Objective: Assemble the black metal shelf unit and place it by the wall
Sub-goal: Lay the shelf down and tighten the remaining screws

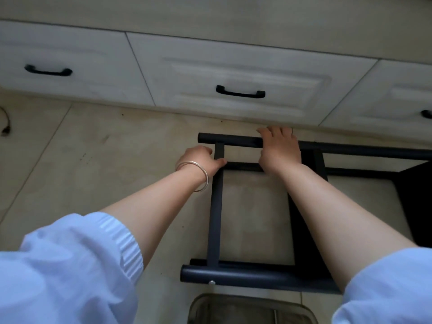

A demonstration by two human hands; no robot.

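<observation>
Gripping shelf frame [216,206], left hand [198,160] on crossbar, right hand [278,148] curled over far tube

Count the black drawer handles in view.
3: left handle on the left drawer, middle handle on the centre drawer, right handle cut off at the frame's edge. More may lie outside the view.

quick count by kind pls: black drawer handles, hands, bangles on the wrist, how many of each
black drawer handles: 3, the rightmost cut off by the frame edge
hands, left hand and right hand: 2
bangles: 2, both on the left wrist
total: 7
</observation>
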